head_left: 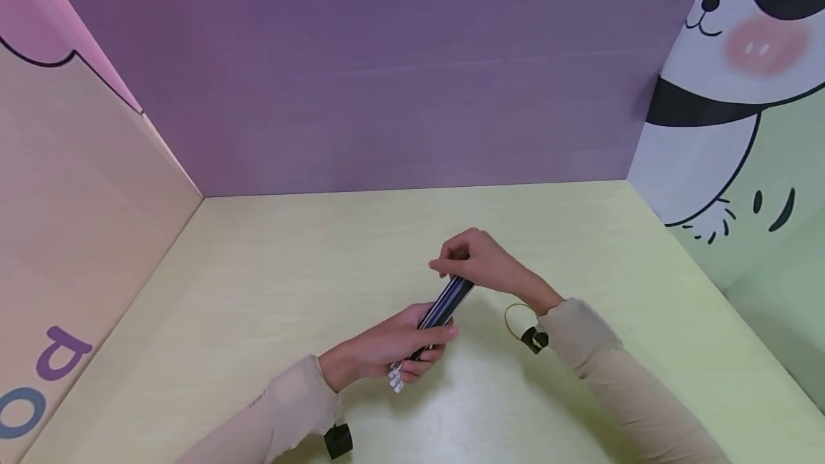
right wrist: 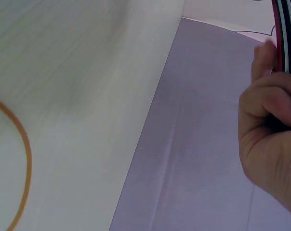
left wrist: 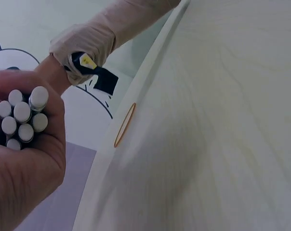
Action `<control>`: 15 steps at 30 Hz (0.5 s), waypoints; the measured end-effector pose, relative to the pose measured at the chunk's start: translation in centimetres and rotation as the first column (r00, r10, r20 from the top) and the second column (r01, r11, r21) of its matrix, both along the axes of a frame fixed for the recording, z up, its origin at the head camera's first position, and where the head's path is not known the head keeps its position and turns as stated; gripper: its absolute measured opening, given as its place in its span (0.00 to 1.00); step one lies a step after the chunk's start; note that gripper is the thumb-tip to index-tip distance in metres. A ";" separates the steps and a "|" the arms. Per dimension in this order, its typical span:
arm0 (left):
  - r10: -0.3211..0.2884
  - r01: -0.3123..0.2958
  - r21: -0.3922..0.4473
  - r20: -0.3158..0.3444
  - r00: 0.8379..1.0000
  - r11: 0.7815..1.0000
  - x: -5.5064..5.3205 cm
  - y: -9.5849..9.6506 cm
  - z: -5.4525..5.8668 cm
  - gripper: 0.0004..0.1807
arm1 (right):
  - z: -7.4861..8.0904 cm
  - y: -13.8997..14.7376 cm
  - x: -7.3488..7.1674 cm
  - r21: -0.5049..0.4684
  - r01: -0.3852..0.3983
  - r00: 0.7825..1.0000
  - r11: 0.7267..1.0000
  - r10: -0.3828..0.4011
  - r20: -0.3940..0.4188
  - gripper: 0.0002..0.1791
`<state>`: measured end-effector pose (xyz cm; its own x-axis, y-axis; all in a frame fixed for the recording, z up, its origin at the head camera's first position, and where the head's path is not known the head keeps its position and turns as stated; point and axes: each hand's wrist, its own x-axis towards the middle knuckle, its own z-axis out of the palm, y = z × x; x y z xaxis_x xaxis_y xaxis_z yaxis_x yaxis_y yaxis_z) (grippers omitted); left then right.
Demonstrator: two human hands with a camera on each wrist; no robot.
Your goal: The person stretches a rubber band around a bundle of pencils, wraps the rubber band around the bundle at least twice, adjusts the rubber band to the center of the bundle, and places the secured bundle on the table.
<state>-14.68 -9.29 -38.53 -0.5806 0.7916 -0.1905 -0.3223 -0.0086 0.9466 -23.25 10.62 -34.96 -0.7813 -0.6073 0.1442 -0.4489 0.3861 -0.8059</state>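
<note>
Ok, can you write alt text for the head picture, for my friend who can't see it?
A person's left hand grips a bundle of dark, striped, pencil-like sticks, while the right hand holds its upper end. A thin yellow rubber band lies on the pale table, to the right of the bundle.

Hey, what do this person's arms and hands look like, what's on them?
Both arms wear long beige sleeves reaching the wrists. The left hand and right hand wear no gloves. A small black box shows by the left wrist; a black piece at the right wrist carries a yellow patch.
</note>
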 end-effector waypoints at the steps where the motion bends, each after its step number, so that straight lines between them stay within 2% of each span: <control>1: 0.012 -0.012 0.016 0.009 1.000 1.000 0.1 0.2 -0.1 0.13 | -0.1 -0.1 0.0 -0.015 0.033 0.999 0.999 -0.034 -0.025 0.13; 5: 0.066 -0.067 0.046 0.037 0.997 0.997 0.5 0.4 -0.3 0.13 | -0.5 -0.5 0.2 -0.113 0.173 0.981 0.978 -0.182 -0.070 0.13; 7: 0.086 -0.088 0.046 0.041 0.995 0.995 0.6 0.3 -0.3 0.13 | -0.7 -0.6 0.2 -0.160 0.203 0.976 0.966 -0.212 -0.041 0.15; 9: 0.097 -0.098 0.043 0.038 0.995 0.994 0.5 0.3 -0.2 0.13 | -0.8 -0.6 0.3 -0.191 0.187 0.982 0.964 -0.190 0.005 0.16; 12: 0.094 -0.096 0.047 0.030 0.995 0.994 0.4 0.4 -0.1 0.14 | -0.8 -0.4 0.3 -0.215 0.124 0.991 0.969 -0.110 0.076 0.16; 15: 0.089 -0.092 0.056 0.051 0.995 0.994 0.3 0.6 -0.2 0.13 | -0.6 -0.3 0.5 -0.234 0.068 0.994 0.970 -0.045 0.105 0.15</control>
